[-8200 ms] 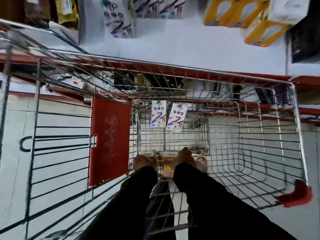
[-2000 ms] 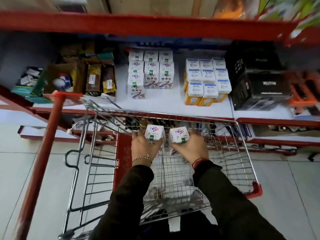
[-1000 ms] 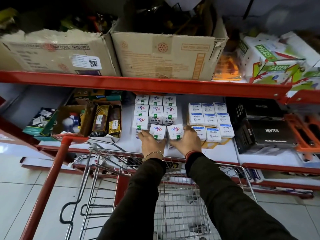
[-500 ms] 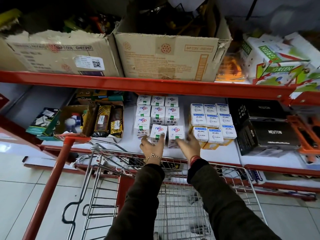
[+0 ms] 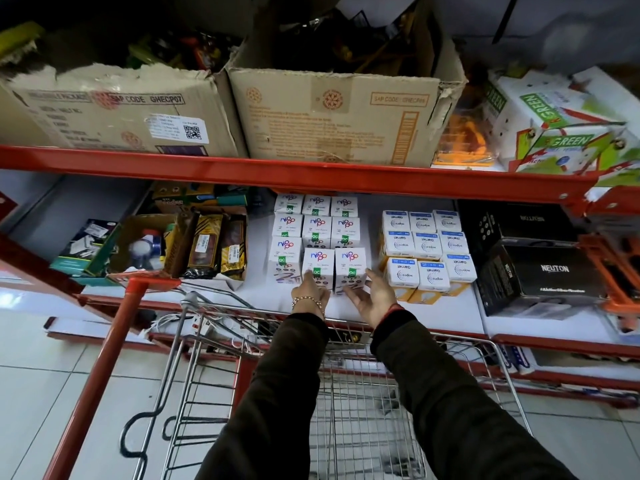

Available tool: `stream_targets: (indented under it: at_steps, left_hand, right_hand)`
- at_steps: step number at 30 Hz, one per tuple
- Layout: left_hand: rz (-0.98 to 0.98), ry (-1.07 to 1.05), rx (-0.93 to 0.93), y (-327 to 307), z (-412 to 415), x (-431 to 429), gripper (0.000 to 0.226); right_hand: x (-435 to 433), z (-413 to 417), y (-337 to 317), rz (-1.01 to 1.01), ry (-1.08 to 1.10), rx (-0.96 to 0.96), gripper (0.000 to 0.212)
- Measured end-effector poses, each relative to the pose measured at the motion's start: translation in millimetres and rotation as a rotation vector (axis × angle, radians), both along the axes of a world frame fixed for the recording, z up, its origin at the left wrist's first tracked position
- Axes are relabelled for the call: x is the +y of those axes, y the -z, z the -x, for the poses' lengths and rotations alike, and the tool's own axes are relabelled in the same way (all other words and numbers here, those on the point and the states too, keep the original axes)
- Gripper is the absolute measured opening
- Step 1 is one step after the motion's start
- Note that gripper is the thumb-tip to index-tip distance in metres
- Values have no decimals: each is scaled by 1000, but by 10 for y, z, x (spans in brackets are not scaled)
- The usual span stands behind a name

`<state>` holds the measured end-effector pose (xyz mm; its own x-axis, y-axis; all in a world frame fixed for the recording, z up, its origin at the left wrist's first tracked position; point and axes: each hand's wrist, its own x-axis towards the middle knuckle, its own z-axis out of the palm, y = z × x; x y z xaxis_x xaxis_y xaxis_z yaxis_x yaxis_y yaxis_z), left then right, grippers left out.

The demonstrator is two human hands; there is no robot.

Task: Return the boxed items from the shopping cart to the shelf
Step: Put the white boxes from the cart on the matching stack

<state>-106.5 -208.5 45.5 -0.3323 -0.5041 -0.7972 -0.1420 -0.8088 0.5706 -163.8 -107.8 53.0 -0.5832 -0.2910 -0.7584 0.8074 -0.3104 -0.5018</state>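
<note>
On shelf (image 5: 398, 317) | two boxes (image 5: 334, 268) — just beyond hands | left hand (image 5: 310, 294) — right hand (image 5: 374, 299) spread, empty

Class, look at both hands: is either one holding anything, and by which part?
Neither holds anything: left hand touches the left white box low on its front; right hand hangs open beside the right white box.

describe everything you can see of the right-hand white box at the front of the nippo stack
The right-hand white cardboard Nippo box stands upright on the white shelf board, at the front of the stack of matching boxes. Its top carries a red-and-blue logo, small print and a green QC sticker; coloured swirls show on its front face. It stands close beside, perhaps touching, the left-hand white Nippo box. The right hand is open, its fingers by the box's lower right corner; whether they touch it is unclear.
</note>
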Motion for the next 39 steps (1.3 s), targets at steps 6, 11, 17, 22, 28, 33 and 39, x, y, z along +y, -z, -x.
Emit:
stream_targets:
  at_steps: [6, 11, 17, 22, 28, 33, 39]
  left_hand:
    - [16, -28, 18, 24, 66, -37, 53]
    - [24, -31, 25, -2, 110, -76, 54]
    - [1, -28, 49, -14, 153, -108, 53]
    - [-88, -86, 173, -14, 139, -96, 59]
    - [-221, -177, 224, 52, 26, 91, 71]
    - [-305, -133, 228, 105, 67, 546, 60]
    - [-324, 4, 234, 154, 377, 1106, 50]
  right_hand:
    - [-37, 76, -9, -31, -47, 2, 16]
    - [-74, 100, -4, -45, -98, 15, 17]
    - [-85, 125, 22, -48, -136, 50, 26]
    - [-53, 121, 42, -56, -153, 25, 41]
    - [208, -58, 166, 59, 31, -113, 58]
    - [717, -104, 251, 125, 310, -139, 46]
    - [1214, 228, 210, 40, 456, -61, 49]
